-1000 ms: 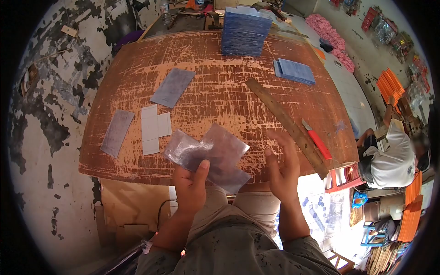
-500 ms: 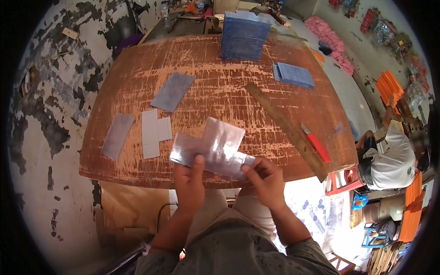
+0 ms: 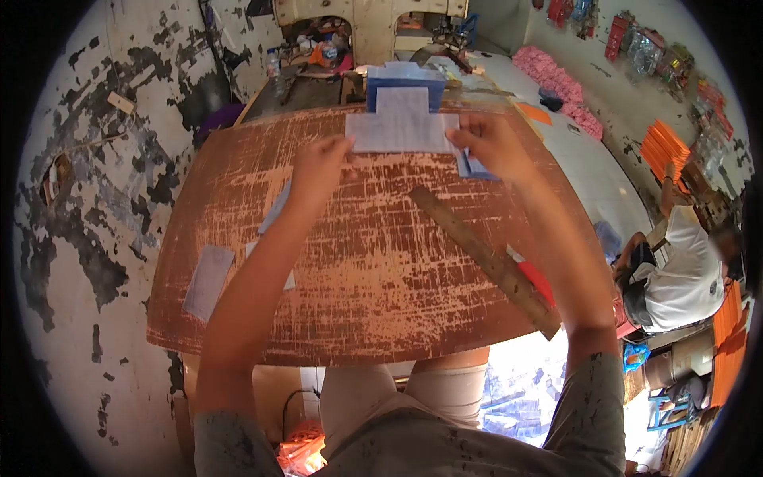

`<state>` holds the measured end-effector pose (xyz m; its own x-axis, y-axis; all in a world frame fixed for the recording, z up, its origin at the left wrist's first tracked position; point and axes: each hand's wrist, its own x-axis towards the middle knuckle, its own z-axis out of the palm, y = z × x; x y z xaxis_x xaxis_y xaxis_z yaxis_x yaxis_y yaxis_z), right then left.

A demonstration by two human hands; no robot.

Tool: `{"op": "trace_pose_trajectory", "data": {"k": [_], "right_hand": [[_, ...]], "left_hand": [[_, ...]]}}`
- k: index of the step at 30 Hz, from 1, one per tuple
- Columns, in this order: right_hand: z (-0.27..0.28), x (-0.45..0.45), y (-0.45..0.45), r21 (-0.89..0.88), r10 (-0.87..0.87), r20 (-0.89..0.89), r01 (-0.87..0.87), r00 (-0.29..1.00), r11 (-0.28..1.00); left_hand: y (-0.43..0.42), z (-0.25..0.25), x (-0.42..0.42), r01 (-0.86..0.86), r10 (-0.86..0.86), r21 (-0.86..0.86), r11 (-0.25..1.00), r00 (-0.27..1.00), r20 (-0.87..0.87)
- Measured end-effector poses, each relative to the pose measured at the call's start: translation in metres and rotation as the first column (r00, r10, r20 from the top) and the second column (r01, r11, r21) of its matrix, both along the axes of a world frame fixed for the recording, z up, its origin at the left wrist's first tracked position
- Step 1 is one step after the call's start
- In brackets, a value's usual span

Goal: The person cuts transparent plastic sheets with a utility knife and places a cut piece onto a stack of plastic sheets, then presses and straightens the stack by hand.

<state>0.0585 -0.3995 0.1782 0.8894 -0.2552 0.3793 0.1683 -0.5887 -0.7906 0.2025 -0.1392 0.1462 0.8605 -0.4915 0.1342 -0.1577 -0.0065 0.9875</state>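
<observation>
Both my hands hold up a grey T-shaped sheet (image 3: 401, 131) over the far part of the table, in front of the tall blue stack (image 3: 405, 78). My left hand (image 3: 324, 163) pinches its left end. Its right end is between the fingers of my right hand (image 3: 489, 143). Behind and below my right hand lie a few blue pieces (image 3: 475, 168), partly covered. A grey rectangle (image 3: 209, 282) lies at the left. My left forearm partly hides another grey piece (image 3: 275, 208) and a white piece (image 3: 288, 278).
A long ruler (image 3: 477, 258) lies diagonally on the scratched brown table (image 3: 373, 294), beside a red cutter (image 3: 534, 282) partly behind my right forearm. Beyond the table stand a cream machine (image 3: 373, 28) and a bottle (image 3: 274, 67). Another person (image 3: 679, 278) sits at the right.
The sheet has gone from near my body to the far side, raised in both hands. My right hand, earlier apart from it, took its right end. My view has tilted up.
</observation>
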Motion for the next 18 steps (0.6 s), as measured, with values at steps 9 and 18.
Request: {"op": "trace_pose_trajectory", "data": {"k": [9,18], "right_hand": [[0.038,0.163,-0.115,-0.193,-0.152,0.126,0.174,0.980,0.966],[0.016,0.222,-0.140,-0.301,-0.401,0.120,0.418,0.908,0.857]], "left_hand": [[-0.106,0.055,0.134,-0.107,0.101,0.014,0.994,0.970,0.223],[-0.146,0.059,0.187,-0.300,0.219,0.206,0.931,0.915,0.340]]}}
